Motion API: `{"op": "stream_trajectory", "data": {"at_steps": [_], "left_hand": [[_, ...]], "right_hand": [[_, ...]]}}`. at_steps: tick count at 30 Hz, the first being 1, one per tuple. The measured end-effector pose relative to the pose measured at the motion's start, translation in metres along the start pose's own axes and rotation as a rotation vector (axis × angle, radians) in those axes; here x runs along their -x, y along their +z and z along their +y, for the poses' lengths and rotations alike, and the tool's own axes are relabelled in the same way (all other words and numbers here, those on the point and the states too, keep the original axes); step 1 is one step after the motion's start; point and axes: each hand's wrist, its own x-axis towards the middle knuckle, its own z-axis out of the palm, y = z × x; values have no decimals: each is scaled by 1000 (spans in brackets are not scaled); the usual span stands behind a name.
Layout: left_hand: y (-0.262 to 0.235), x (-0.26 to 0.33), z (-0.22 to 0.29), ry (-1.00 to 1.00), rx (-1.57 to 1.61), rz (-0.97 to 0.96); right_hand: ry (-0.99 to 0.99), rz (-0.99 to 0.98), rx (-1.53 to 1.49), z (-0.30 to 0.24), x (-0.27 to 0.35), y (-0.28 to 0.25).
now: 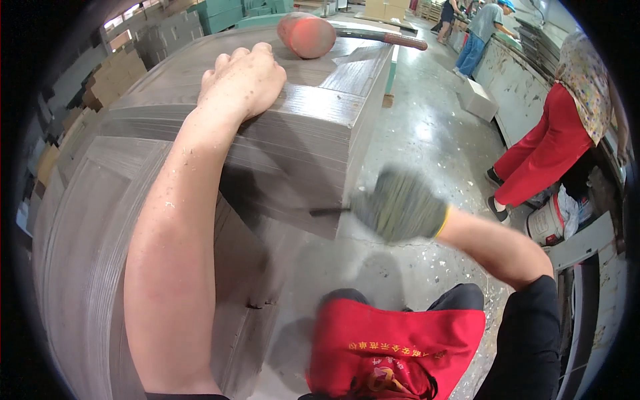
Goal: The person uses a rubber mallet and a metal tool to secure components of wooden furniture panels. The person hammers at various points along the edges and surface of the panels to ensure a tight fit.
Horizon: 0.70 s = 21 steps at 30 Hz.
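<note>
My bare left hand [243, 80] rests on the top of a stack of grey-brown wood-grain panels [297, 150], near the front edge. Its fingers are curled, and their tips and anything inside them are hidden. Just beyond it lies a mallet with a rounded reddish head [310, 37] and a brown handle [390, 39]. My right hand [400, 207], in a dark grey-green knit glove, is smeared by motion beside the stack's right corner. From its closed fingers a thin dark tool [327, 212] points left toward the panels' side; its exact kind is unclear.
More framed panels [100, 193] stand at the left. A person in red trousers [550, 147] is at the right, near a white bucket [547, 220]. A person in blue [485, 40] works farther back, behind a white box [478, 100] on the concrete floor [427, 140].
</note>
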Motion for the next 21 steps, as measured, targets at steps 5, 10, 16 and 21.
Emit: {"op": "stream_trajectory", "data": {"at_steps": [5,10,16,21], "left_hand": [[-24,9,-6,20,17,64],[-6,5,1,-18,0,-4],[-11,4,-10,-21,-21,2],[7,-1,-21,15,0,148]], "right_hand": [[764,18,-142,177,76,6],[102,-12,42,-10,8,-6],[99,-114,459,46,-21,-33],[181,269,-243,-1,-10,-4]]}}
